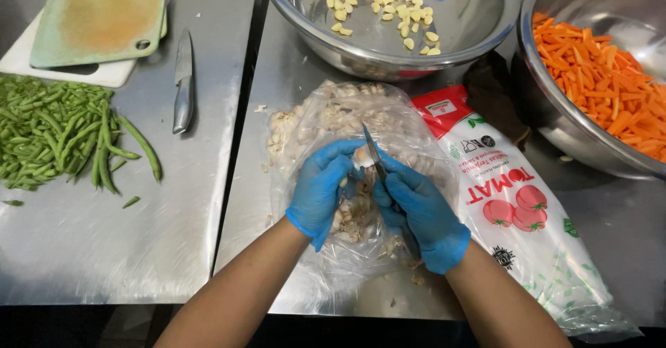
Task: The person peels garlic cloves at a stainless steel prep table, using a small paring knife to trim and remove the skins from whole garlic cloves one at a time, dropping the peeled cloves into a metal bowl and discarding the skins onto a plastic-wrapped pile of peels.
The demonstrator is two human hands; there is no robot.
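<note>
Both my hands wear blue gloves and work over a clear plastic bag [326,119] of unpeeled garlic and loose skins. My left hand [320,190] pinches a garlic clove [361,157] at its fingertips. In my right hand [421,213] is a small paring knife [371,147], its blade pointing up and resting against the clove. Behind the bag stands a steel bowl [305,22] holding several peeled cloves [385,4].
A second steel bowl [555,122] of carrot sticks [610,84] stands at the right. A white printed plastic bag [517,202] lies beside my right hand. On the left table are green beans [59,136], a knife [183,81] and stacked cutting boards [97,18].
</note>
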